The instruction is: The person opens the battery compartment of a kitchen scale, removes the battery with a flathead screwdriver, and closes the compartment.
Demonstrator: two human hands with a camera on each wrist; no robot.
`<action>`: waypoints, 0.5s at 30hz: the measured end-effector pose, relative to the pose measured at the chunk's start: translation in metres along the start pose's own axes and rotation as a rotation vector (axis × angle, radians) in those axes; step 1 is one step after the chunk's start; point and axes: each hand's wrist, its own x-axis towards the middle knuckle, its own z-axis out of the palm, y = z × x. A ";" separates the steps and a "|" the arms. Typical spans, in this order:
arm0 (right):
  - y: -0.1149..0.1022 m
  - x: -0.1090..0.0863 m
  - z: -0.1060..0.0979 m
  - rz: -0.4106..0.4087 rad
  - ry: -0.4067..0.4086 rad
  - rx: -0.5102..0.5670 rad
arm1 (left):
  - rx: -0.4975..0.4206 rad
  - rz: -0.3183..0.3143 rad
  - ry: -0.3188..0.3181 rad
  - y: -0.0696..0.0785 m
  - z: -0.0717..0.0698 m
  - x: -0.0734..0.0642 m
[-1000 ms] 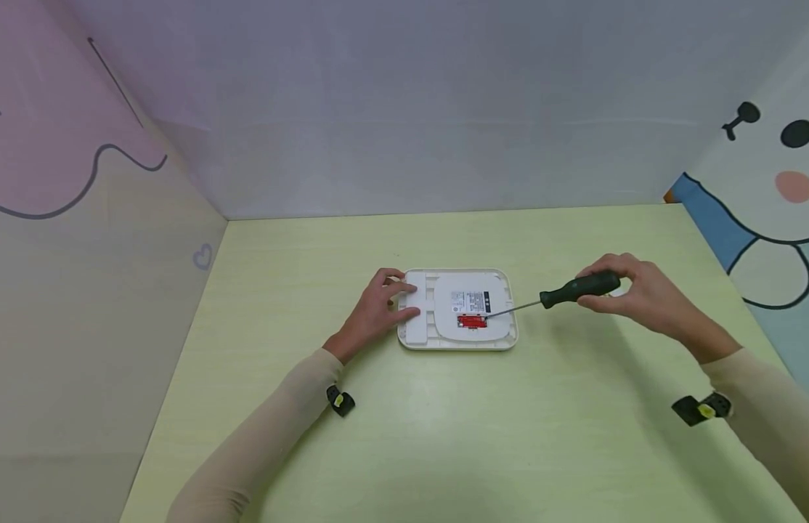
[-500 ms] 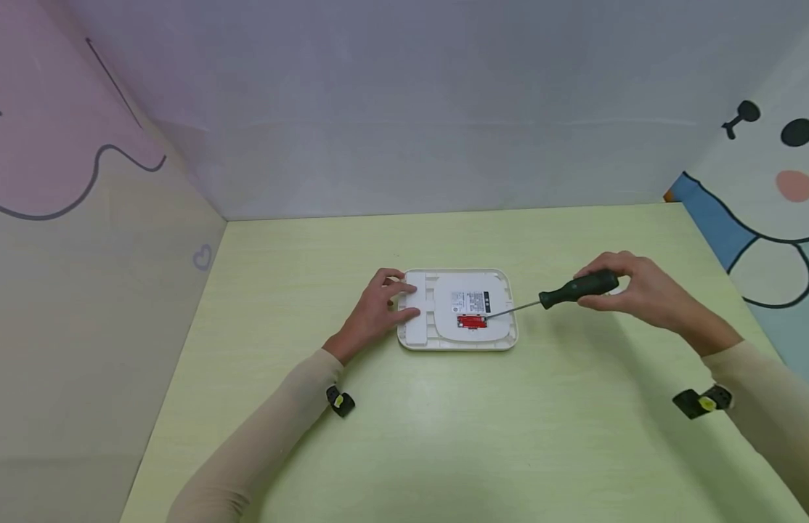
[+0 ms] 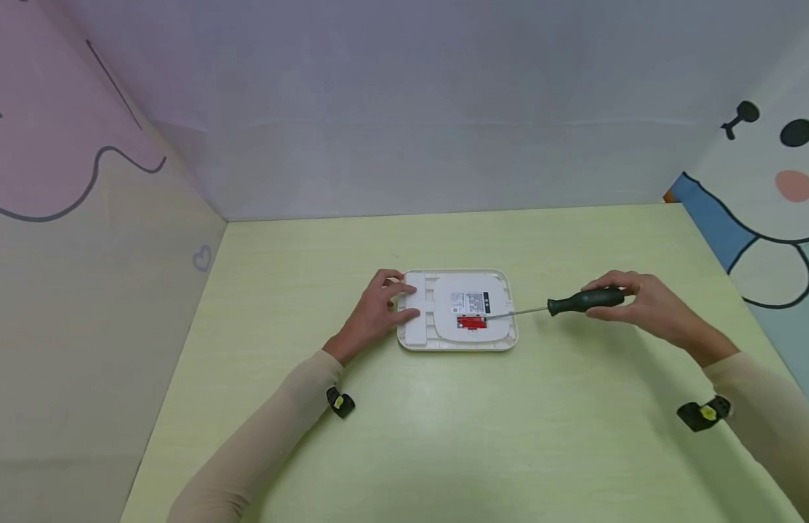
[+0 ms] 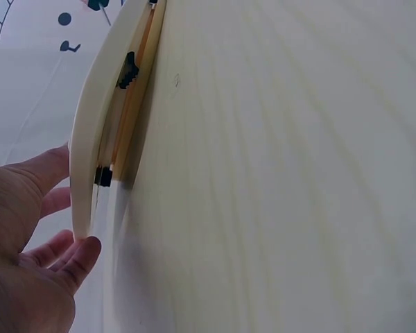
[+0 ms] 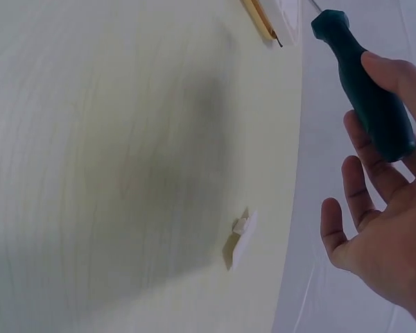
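A flat white battery-powered device [image 3: 444, 330] with rounded corners lies on the table, its label and red batteries [image 3: 472, 322] facing up. My left hand [image 3: 378, 305] grips its left edge, thumb and a finger on top; in the left wrist view the other fingers curl at the rim. My right hand [image 3: 646, 309] pinches the dark green handle of a screwdriver [image 3: 584, 301] between thumb and fingers. The thin metal shaft slants left, almost level, with its tip at the right end of the batteries. In the right wrist view the other fingers hang loose below the handle.
A small white plastic piece [image 5: 243, 239] lies on the pale table [image 3: 404, 436] below the right hand. Walls close off the back and both sides; the right wall [image 3: 770, 218] bears cartoon drawings. Each sleeve carries a black wrist camera.
My right hand has lowered and shifted slightly right, so the screwdriver lies flatter. Its tip stays by the batteries. The left hand and the white device have not moved.
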 end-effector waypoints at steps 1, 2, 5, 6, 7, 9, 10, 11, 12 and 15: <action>0.001 -0.001 0.001 0.007 -0.001 0.003 | -0.002 -0.001 -0.002 0.000 0.000 0.000; 0.002 -0.001 0.001 0.011 -0.002 0.005 | -0.004 -0.002 -0.004 0.000 0.000 0.000; 0.001 -0.001 0.001 0.014 -0.001 0.009 | -0.010 -0.005 -0.008 0.001 -0.001 0.000; 0.000 -0.001 0.000 0.016 0.003 0.007 | -0.010 -0.006 -0.009 0.001 -0.001 -0.001; -0.003 0.000 -0.001 0.015 0.008 0.004 | -0.012 -0.007 -0.011 0.001 -0.001 -0.001; -0.009 0.001 -0.003 0.009 0.020 -0.003 | -0.011 -0.012 -0.014 0.001 -0.001 -0.001; -0.012 0.002 -0.004 0.008 0.026 -0.008 | -0.011 -0.014 -0.016 0.001 -0.001 0.000; -0.016 0.002 -0.006 0.004 0.033 -0.014 | -0.010 -0.016 -0.016 0.001 -0.001 0.000; -0.019 0.003 -0.007 -0.005 0.038 -0.024 | -0.011 -0.016 -0.016 0.001 -0.001 0.000; -0.028 0.006 -0.009 -0.034 0.049 -0.051 | -0.007 -0.013 -0.016 -0.001 -0.001 0.001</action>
